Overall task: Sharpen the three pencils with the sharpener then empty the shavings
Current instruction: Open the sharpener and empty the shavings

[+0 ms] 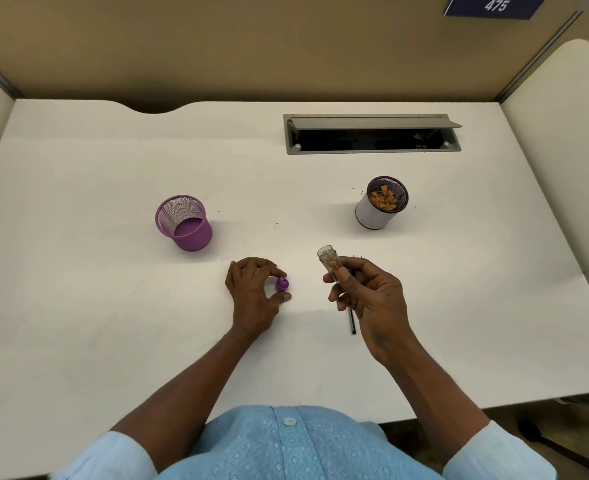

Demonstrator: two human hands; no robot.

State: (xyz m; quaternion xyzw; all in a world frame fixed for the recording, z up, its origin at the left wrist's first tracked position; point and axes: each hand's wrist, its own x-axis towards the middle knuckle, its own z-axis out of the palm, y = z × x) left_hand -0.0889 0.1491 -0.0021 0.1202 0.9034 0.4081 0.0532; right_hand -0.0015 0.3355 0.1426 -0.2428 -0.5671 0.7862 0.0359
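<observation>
My right hand holds the sharpener's clear shavings tube upright above the desk, with a few shavings inside. A dark pencil pokes out beneath that hand; the other pencils are hidden. My left hand rests on the desk with thumb and fingers around the small purple sharpener head. The white cup with a dark mesh rim, holding orange shavings, stands beyond my right hand. An empty purple mesh cup stands beyond my left hand.
The white desk has a grey cable hatch at the back right, lid raised. Beige partition walls enclose the desk at the back and sides. A few shaving crumbs lie scattered near the white cup.
</observation>
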